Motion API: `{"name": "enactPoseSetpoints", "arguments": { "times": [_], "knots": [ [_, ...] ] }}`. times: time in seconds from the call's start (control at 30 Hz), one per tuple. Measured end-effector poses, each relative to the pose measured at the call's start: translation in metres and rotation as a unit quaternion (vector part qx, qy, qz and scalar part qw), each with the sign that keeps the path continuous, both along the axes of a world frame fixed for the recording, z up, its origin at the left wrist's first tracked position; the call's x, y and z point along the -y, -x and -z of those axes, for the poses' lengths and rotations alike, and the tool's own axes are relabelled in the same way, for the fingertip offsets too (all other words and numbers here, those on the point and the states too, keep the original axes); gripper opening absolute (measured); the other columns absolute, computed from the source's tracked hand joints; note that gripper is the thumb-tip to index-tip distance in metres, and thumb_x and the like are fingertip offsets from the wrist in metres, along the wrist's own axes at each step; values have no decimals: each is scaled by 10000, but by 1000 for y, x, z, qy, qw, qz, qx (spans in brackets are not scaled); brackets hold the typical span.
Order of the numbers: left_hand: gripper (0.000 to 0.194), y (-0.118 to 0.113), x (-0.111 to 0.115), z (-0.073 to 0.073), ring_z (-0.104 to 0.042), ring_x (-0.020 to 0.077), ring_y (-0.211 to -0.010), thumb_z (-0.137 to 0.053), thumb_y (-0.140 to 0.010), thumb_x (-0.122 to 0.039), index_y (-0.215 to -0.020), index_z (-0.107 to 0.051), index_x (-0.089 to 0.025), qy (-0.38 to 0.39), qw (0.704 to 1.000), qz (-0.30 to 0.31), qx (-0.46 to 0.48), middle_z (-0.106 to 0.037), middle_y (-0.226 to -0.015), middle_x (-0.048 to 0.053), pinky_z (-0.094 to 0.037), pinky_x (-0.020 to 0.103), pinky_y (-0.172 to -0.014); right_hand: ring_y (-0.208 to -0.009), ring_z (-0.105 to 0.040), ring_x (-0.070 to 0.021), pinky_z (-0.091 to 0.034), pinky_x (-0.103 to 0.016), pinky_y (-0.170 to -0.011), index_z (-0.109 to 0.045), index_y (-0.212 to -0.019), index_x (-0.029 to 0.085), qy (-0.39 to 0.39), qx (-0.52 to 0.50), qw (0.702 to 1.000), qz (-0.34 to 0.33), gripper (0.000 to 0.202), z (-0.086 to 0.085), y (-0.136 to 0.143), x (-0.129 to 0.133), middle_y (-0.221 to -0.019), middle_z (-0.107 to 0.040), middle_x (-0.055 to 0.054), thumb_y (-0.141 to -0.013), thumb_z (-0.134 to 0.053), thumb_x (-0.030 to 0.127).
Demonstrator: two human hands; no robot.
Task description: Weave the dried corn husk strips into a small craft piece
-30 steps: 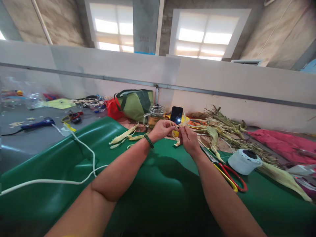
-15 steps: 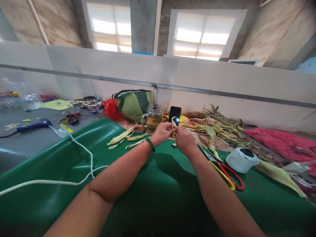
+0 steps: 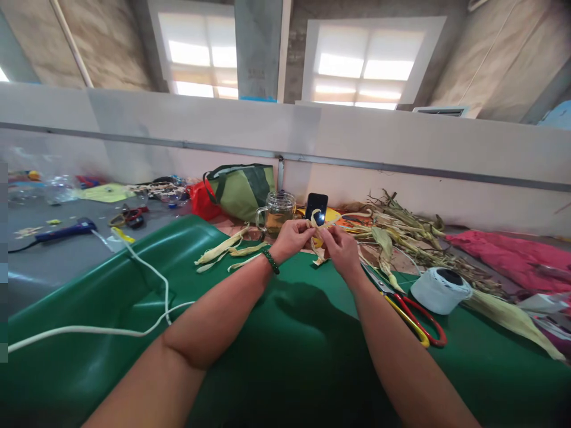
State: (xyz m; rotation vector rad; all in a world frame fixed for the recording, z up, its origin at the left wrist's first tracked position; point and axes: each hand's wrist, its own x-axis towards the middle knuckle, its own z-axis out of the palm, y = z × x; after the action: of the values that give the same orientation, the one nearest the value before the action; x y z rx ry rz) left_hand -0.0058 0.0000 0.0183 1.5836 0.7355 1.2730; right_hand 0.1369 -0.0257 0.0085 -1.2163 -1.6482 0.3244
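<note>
Both hands meet above the far part of the green mat (image 3: 267, 356), pinching a pale strip of corn husk (image 3: 315, 219). My left hand (image 3: 291, 239), with a green bead bracelet at the wrist, has thumb and fingers closed on it. From the other side my right hand (image 3: 342, 248) grips the strip with its fingertips. One husk end curls up over the fingers, and another hangs below them. Behind the hands stand a phone (image 3: 317, 205) and a glass mug of tea (image 3: 277, 215). Loose husk pieces (image 3: 223, 246) lie left of my left hand.
Scissors with red and yellow handles (image 3: 417, 321) and a white thread spool (image 3: 441, 290) lie to the right. Dried husks and stalks (image 3: 401, 229) are heaped behind. A white cord (image 3: 98, 330) crosses the mat; a blue glue gun (image 3: 66, 230) and a green bag (image 3: 245, 190) stand further off.
My right hand has shifted slightly right, opening a small gap from the left. More of the husk strip shows between them. Both hands keep their hold.
</note>
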Motion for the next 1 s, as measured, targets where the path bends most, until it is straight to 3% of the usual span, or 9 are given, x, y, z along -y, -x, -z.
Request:
{"name": "enactPoseSetpoints", "arguments": {
  "times": [0.1, 0.2, 0.37, 0.5, 0.7, 0.8, 0.9, 1.0],
  "knots": [
    [263, 1, 4, -5, -557, 81, -509, -745, -666, -313, -687, -603, -92, 27, 999, 21, 10, -621, -593, 0, -465, 191, -515, -386, -450, -117, -350, -250, -424, -505, -780, 209, 45, -168, 985, -24, 399, 1, -4, -8, -498, -520, 54, -701, -596, 589],
    [247, 2, 7, -9, -545, 72, -491, -746, -670, -295, -661, -603, -93, 39, 998, 45, 2, -627, -586, 3, -461, 187, -517, -407, -441, -103, -346, -236, -422, -536, -746, 195, 42, -212, 975, -42, 344, 1, -10, -14, -490, -498, 59, -665, -618, 519],
    [207, 5, 10, -12, -550, 75, -492, -721, -693, -249, -630, -602, -92, 50, 998, 37, -23, -636, -592, 12, -458, 193, -517, -507, -465, -103, -402, -250, -503, -604, -821, 180, -70, -187, 980, 3, 236, -4, -16, -8, -631, -567, 23, -652, -619, 343],
    [204, 5, 11, -12, -551, 78, -505, -718, -690, -232, -610, -592, -92, 45, 996, 64, -30, -605, -548, -6, -456, 188, -528, -614, -538, -127, -464, -276, -596, -654, -805, 181, -103, -93, 989, -55, 221, -6, -16, -2, -826, -656, -47, -719, -630, 384],
    [174, 7, 5, -11, -549, 79, -493, -718, -691, -230, -707, -627, -83, 55, 998, 14, -31, -612, -579, -4, -461, 197, -522, -592, -552, -162, -456, -304, -601, -680, -669, 185, -83, -18, 996, -15, 319, 0, -22, -12, -606, -616, -23, -781, -596, 471],
    [192, 8, 4, -12, -534, 75, -490, -713, -698, -238, -646, -600, -92, 44, 998, 24, -48, -582, -551, -16, -450, 196, -524, -849, -628, -212, -486, -364, -798, -720, -764, 199, -138, 21, 990, -31, 281, -1, -23, -13, -820, -700, -68, -822, -570, 428],
    [208, 7, 8, -14, -525, 68, -491, -694, -697, -222, -586, -564, -104, 29, 996, 50, -64, -551, -520, -34, -432, 180, -518, -973, -624, -226, -472, -405, -892, -734, -848, 207, -193, 4, 981, -24, 252, -4, -22, -9, -928, -712, -85, -836, -573, 400],
    [163, 8, 10, -15, -506, 58, -469, -666, -696, -207, -603, -583, -101, 23, 995, 56, -81, -549, -508, -40, -415, 165, -494, -877, -640, -213, -504, -378, -811, -719, -779, 204, -191, -71, 979, -18, 236, -7, -20, -3, -885, -717, -76, -814, -605, 407]
  ]
}}
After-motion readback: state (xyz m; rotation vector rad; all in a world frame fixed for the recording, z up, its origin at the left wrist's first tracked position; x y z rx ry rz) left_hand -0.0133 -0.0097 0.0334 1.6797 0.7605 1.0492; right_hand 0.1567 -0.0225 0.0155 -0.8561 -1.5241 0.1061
